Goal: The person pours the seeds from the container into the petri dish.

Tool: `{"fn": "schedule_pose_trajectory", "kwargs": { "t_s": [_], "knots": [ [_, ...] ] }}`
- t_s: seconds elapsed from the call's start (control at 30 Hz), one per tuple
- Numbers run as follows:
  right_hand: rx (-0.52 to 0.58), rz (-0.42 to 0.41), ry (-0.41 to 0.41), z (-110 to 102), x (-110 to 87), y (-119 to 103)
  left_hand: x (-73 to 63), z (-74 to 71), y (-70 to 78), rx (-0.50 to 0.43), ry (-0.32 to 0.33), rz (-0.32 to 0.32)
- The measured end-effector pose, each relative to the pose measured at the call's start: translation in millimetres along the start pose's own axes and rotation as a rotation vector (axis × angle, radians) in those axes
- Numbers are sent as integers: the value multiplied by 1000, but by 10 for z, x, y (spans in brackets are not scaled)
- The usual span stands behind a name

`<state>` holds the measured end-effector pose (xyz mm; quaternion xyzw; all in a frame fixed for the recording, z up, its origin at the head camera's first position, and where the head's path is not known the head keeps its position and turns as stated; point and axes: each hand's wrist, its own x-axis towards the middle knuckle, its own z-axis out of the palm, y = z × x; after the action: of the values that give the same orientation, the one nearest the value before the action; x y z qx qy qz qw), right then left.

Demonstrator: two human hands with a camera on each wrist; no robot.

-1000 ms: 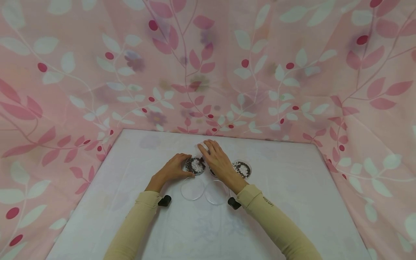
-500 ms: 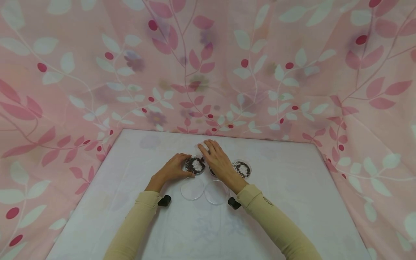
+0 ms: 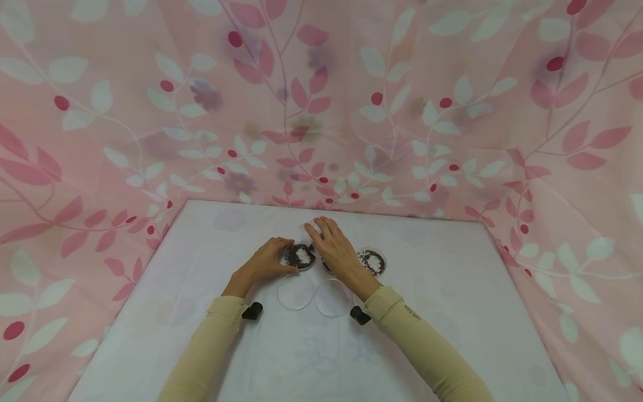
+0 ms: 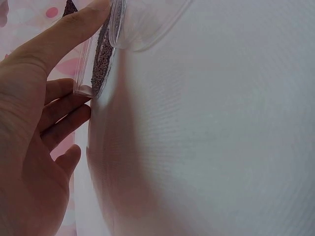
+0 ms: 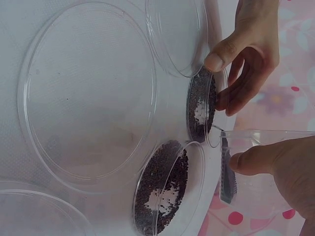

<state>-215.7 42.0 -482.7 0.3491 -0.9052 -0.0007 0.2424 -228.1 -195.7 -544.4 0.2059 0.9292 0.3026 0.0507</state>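
Observation:
My left hand [image 3: 265, 260] grips the edge of a petri dish [image 3: 300, 256] standing on the table, thumb at the near side and fingers at the far side. Dark granules in it surround a white patch. Above its right side, my right hand [image 3: 335, 248] holds a tilted clear plastic container [image 5: 261, 196] with dark granules inside. Its mouth is over the dish, and a dark trickle shows at its edge. A second petri dish [image 5: 161, 189], holding dark granules and a white patch, lies partly hidden under my right hand in the head view.
A third filled petri dish [image 3: 372, 261] stands to the right, beyond my right wrist. Nearer me lie clear round lids [image 3: 295, 293], one partly covered by my right wrist. Pink floral cloth [image 3: 321, 111] hangs behind the white-covered table [image 3: 452, 312].
More dark granules cover the left dish, and its white patch has shrunk. Both hands keep their places; the head view has shifted slightly.

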Motion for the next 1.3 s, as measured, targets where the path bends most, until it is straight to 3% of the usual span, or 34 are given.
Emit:
{"fn": "schedule_pose_trajectory", "kwargs": {
  "t_s": [0.53, 0.8, 1.3],
  "knots": [
    [-20, -9, -2, 1, 47, -36, -36, -34, -24, -2, 15, -9],
    [-37, 22, -5, -14, -59, -14, 19, 38, -14, -7, 11, 81],
    [-61, 9, -18, -13, -17, -24, 11, -2, -38, 1, 16, 62]
  ]
}}
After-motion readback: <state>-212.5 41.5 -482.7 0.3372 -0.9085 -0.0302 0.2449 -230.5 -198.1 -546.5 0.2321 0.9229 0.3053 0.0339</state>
